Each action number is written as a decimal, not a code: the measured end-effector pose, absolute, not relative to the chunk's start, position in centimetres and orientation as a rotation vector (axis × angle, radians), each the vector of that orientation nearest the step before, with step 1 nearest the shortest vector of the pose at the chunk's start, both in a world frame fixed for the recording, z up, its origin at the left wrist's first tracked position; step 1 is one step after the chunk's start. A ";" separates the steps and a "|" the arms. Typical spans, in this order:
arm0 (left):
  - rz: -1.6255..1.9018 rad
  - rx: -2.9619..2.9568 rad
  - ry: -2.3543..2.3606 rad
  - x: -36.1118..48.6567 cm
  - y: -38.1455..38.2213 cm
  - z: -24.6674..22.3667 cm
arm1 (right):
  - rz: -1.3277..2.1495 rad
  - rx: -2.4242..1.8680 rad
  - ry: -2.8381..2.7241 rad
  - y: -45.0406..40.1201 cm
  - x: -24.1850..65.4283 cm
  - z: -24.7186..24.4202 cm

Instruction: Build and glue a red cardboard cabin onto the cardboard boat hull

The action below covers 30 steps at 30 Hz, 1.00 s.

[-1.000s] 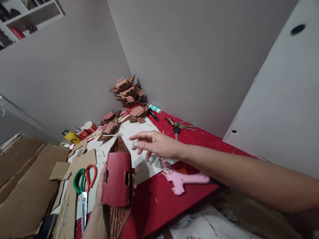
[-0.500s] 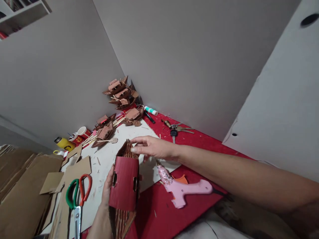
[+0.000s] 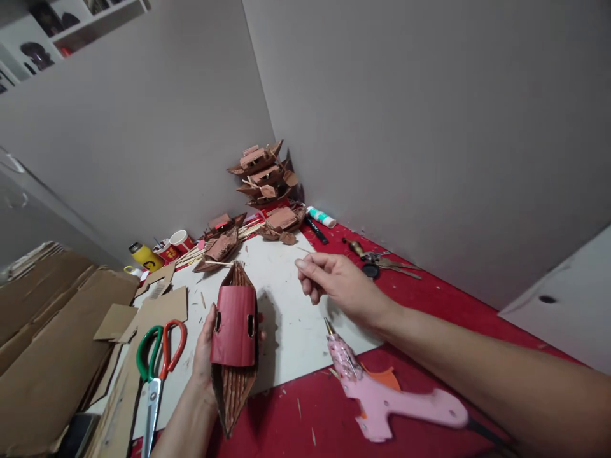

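Observation:
My left hand (image 3: 204, 346) is wrapped round a cardboard model boat (image 3: 233, 327), holding it up from below and the side. The boat has a red curved roof with a small cut-out window on each side, and its ribbed deck shows at both pointed ends. To the right of the boat, apart from it, my right hand (image 3: 329, 280) is closed with thumb and fingers pinched together. A faint thin line shows at its fingertips, too fine to name. Just below that hand lies a pink glue gun (image 3: 386, 401) with an orange trigger.
Scissors (image 3: 160, 356) with green and red handles lie at the left beside cardboard sheets (image 3: 62, 337). More model boats (image 3: 262, 172) are stacked in the corner, near thin sticks (image 3: 193, 256). Keys (image 3: 382, 262), a marker (image 3: 317, 230) and paper cups (image 3: 181, 240) stand or lie along the back.
My right hand has left the boat's far end and moved to the right, its fingers now pinched. My left hand still holds the boat. The camera view has shifted.

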<state>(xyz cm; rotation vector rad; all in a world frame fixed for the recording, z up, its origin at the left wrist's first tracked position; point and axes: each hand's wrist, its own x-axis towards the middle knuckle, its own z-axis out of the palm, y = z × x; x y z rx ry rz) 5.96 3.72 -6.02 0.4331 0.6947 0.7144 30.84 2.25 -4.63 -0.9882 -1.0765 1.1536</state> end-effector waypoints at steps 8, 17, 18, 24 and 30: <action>0.792 0.447 0.729 5.8 3.8 -5.9 | 1.117 -0.962 -1.148 1.4 30.5 -4.0; 1.128 0.533 0.596 3.2 5.7 -4.4 | 1.093 -1.002 -1.187 1.7 30.2 -4.7; 1.162 0.548 0.580 2.6 6.1 -4.3 | 1.090 -1.010 -1.195 1.8 30.2 -4.8; 1.297 0.585 0.505 -0.6 7.4 -3.7 | 1.083 -1.051 -1.192 1.9 29.9 -5.3; 1.388 0.597 0.465 -2.2 8.0 -3.9 | 1.092 -1.119 -1.187 2.3 29.9 -5.5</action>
